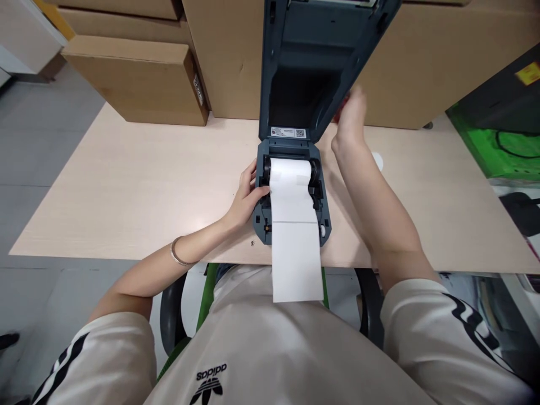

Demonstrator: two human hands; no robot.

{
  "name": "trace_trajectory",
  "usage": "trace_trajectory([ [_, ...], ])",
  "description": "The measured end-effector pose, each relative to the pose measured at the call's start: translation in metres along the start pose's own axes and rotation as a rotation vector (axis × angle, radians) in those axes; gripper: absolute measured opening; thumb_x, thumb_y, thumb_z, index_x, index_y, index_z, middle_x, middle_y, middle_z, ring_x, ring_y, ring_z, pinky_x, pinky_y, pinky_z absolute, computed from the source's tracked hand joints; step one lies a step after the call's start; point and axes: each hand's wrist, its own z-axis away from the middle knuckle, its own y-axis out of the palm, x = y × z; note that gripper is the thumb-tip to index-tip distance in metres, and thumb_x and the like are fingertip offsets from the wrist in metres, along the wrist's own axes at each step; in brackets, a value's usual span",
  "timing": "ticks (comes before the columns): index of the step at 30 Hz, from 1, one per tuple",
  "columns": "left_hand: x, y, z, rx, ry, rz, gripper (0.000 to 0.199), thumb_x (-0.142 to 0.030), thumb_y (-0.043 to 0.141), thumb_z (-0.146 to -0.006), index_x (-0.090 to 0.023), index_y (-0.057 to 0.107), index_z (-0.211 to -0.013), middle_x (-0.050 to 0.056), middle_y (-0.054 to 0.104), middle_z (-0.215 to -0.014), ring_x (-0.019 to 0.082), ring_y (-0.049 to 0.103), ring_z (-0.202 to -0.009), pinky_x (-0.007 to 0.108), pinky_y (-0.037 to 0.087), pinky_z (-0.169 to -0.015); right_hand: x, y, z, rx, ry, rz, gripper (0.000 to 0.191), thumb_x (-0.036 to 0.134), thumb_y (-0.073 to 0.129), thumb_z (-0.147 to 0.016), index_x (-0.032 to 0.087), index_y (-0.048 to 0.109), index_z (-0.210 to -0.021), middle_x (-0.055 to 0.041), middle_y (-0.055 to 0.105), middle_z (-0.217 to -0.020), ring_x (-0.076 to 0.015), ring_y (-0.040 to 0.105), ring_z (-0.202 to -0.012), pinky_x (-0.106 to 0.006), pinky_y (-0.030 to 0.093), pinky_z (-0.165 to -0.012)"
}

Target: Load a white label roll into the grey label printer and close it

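A dark grey label printer (262,235) sits on the table with its lid (312,50) raised. Inside it lies a roll of white labels (290,171), and a strip of labels (296,261) runs from it over the printer's front and past the table edge. My left hand (248,194) grips the printer's left side, thumb over the rim near the roll and fingers along the outer wall. Beside the lid's right edge is my right hand (352,115), its fingers mostly hidden behind the lid. Something red shows there, too little to name.
Large cardboard boxes (228,56) stand behind the printer, with a flatter cardboard box (135,84) at the left. A small white round thing (377,161) lies right of my right forearm. At the far right is a green crate (485,146) holding a black cable.
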Motion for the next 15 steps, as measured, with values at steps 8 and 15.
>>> trace_trajectory([
  [8, 0.002, 0.001, -0.001, -0.025, 0.025, -0.023, 0.076, -0.045, 0.07, -0.096, -0.039, 0.041, -0.166, 0.006, 0.046, -0.178, 0.036, 0.049, -0.16, 0.055, 0.048, -0.132, 0.052, -0.026, 0.062, 0.027, -0.251, 0.09, 0.042, 0.069, 0.067, -0.098, 0.029, 0.075, -0.104, -0.0091, 0.078, -0.108, -0.031, 0.072, -0.101, -0.051, 0.058, -0.099],
  [15, 0.001, -0.003, -0.002, -0.025, -0.011, -0.046, 0.078, -0.041, 0.069, -0.092, -0.037, 0.04, -0.165, 0.006, 0.041, -0.182, 0.035, 0.048, -0.161, 0.055, 0.044, -0.135, 0.067, -0.007, 0.062, 0.737, -0.076, 0.453, 0.075, 0.067, 0.078, -0.089, 0.025, 0.072, -0.151, -0.0129, 0.074, -0.154, -0.0423, 0.071, -0.136, -0.051, 0.058, -0.106],
])
